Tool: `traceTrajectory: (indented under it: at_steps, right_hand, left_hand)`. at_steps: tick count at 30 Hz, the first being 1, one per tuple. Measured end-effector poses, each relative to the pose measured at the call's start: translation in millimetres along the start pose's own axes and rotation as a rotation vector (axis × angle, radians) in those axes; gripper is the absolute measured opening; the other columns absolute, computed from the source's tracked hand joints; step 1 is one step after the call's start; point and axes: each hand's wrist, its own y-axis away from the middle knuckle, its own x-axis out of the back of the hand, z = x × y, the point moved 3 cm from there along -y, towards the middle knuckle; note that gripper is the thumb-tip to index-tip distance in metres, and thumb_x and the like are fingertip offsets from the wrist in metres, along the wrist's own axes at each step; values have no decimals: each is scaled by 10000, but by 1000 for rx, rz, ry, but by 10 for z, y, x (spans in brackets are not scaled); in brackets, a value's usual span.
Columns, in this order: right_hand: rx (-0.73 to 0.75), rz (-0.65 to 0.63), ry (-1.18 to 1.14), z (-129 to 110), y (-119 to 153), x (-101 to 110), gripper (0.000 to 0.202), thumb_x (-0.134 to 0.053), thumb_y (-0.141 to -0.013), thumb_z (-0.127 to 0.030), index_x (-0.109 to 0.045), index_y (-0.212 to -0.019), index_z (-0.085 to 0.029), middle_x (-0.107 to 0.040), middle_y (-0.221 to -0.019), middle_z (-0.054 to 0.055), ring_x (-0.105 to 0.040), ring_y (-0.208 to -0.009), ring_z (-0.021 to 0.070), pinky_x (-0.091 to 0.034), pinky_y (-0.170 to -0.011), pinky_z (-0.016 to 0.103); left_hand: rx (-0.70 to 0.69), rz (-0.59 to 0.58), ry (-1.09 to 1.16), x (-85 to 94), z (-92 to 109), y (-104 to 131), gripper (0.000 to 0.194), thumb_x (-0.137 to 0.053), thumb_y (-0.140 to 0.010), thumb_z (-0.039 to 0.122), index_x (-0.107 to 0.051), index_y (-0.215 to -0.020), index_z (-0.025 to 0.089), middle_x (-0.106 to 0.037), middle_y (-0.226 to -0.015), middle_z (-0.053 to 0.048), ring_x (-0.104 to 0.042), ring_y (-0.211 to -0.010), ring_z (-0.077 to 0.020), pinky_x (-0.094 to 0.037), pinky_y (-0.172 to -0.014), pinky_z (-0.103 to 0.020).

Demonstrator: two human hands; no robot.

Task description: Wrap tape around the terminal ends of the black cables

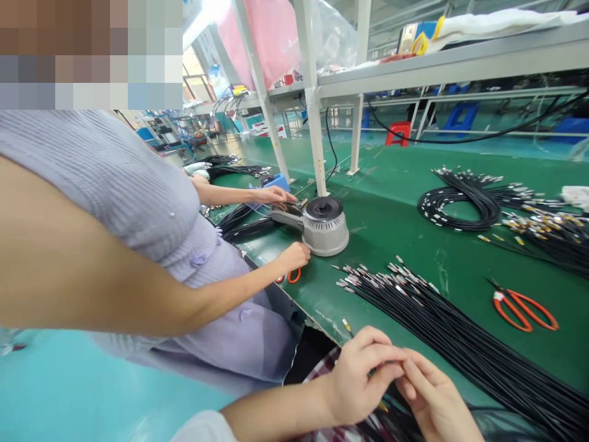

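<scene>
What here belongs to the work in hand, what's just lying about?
In the work, apparently:
left hand and right hand, fingertips meeting, grip hidden
nearest black cable bundle

Lying about:
red-handled snips
coiled black cables
red stool

Tabletop (391,245): green, smooth, and there's a soft gloss running right across it!
Table edge (317,329): rough and chipped here, worn along the front.
Cables (464,337): black, smooth, plastic-looking jackets catching a low sheen.
Round device (327,236): grey housing, matt, looks like hard plastic; the black disc (323,207) on top has more shine.
Scissors (524,309): slick orange plastic on the handles, dark metal at the blades.
Uprights (306,80): pale, smooth, apparently painted metal.
Clear bag (332,37): thin plastic, crinkled, bright with highlights.
Co-worker's top (129,178): ribbed cloth, wholly matt.
Floor (55,380): turquoise, smooth, faintly glossy.
</scene>
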Motion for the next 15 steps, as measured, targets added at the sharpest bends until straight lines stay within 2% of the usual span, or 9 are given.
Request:
traceTrajectory:
  at_steps: [3,8,11,15]
  right_hand:
    - [-29,35,-24,-13,34,-22,384,-887,-612,-489,-797,-847,-199,-586,-628,9,-450,-610,109,-461,-636,224]
    - [-5,84,1,-53,60,-39,410,-903,-558,-508,-804,-817,-206,-569,-582,8,-451,-596,112,-448,-602,216]
    - [4,63,22,-70,72,-56,437,-898,-549,-536,-810,-820,-205,-562,-560,8,-447,-575,106,-442,-600,222]
    - [16,-6,74,-99,89,-88,465,-861,-601,-573,-813,-872,-198,-551,-537,5,-441,-553,106,-413,-571,230]
  left_hand:
    - [-89,-23,-60,-10,13,-1,317,-591,-902,135,-665,-1211,122,-640,-967,-145,-632,-865,-191,-571,-780,-298]
    - [-89,-45,-81,-14,31,8,335,-560,-907,123,-643,-1232,125,-622,-979,-147,-625,-875,-196,-575,-789,-312]
    - [-76,-37,-91,0,53,10,318,-559,-904,120,-657,-1206,129,-608,-955,-134,-613,-865,-191,-572,-768,-302]
    - [-50,-26,-92,16,80,-5,281,-564,-902,117,-683,-1157,137,-579,-917,-110,-596,-832,-174,-564,-748,-287]
